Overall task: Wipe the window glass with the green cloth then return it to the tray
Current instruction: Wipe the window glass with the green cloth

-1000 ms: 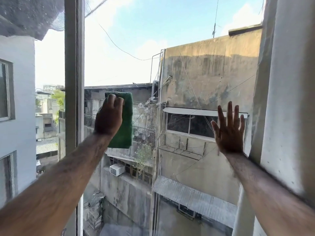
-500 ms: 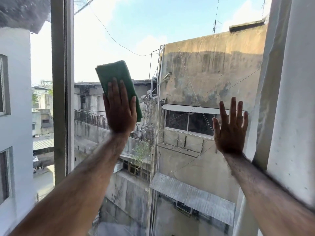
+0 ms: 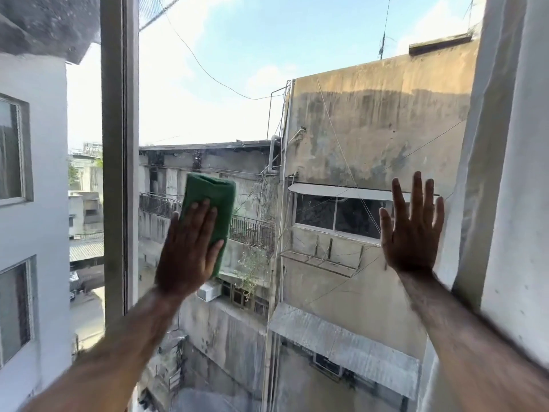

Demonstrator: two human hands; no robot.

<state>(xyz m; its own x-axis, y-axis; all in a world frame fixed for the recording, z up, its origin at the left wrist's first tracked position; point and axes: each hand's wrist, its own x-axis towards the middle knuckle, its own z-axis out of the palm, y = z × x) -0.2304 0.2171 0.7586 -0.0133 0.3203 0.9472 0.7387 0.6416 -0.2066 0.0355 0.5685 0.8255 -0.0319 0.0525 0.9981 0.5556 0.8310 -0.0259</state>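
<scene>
The window glass fills most of the view, running from the grey vertical frame post on the left to the pale wall on the right, and through it show a stained concrete building, a lower block with railed balconies, and a white building at the far left. Both bare forearms reach up from the bottom corners of the view, their near ends cut off by the lower edge and somewhat blurred. The left hand lies flat on the pane just right of the frame post, fingers straight and close together, palm pressing the green cloth against the glass; it is not a pinch or a fist, only a flat press. The cloth is folded into a long pad, tilted a little to the right, and its upper half stands clear above the fingertips while its lower part is hidden behind the hand. The right hand is spread wide open near the right edge of the pane, just beside the wall, fingers fanned and pointing up, holding nothing; whether its palm truly touches the glass cannot be told from this angle. The pane looks hazy toward its lower edge. The tray is not in the frame, and the top of the frame post is cut off by the upper edge.
</scene>
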